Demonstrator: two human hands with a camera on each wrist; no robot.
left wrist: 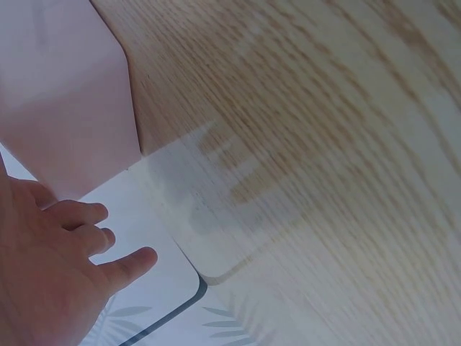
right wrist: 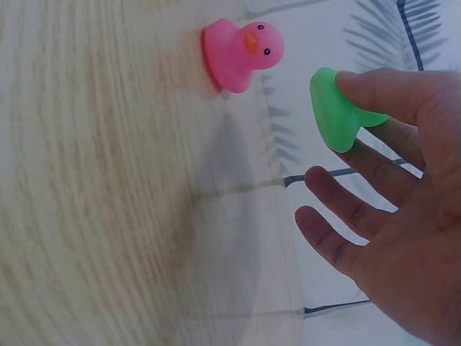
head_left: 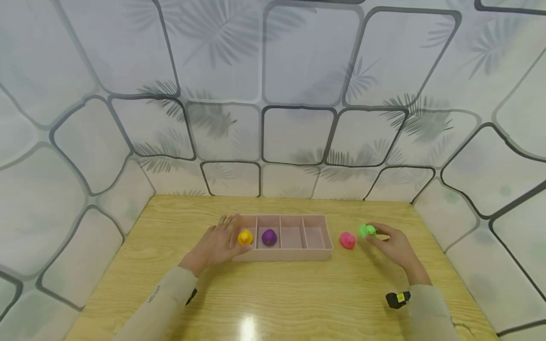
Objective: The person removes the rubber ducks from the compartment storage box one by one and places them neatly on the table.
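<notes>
A pink tray (head_left: 281,255) with four side-by-side compartments sits on the table. A yellow rubber duck (head_left: 245,237) is in its leftmost compartment and a purple rubber duck (head_left: 269,237) in the one beside it. My left hand (head_left: 219,241) rests at the tray's left end, thumb along the front wall, the other fingers toward the back corner; in the left wrist view they are spread and loosely extended. Between thumb and fingers, my right hand (head_left: 394,244) pinches a green rubber duck (right wrist: 335,112) above the table. A pink rubber duck (right wrist: 241,54) stands just left of it, right of the tray.
The light wooden table (head_left: 290,298) ends at a patterned backdrop (head_left: 298,135) that rises behind it and along both sides. Dark wrist devices show at both sleeves, the right one (head_left: 397,299) more plainly.
</notes>
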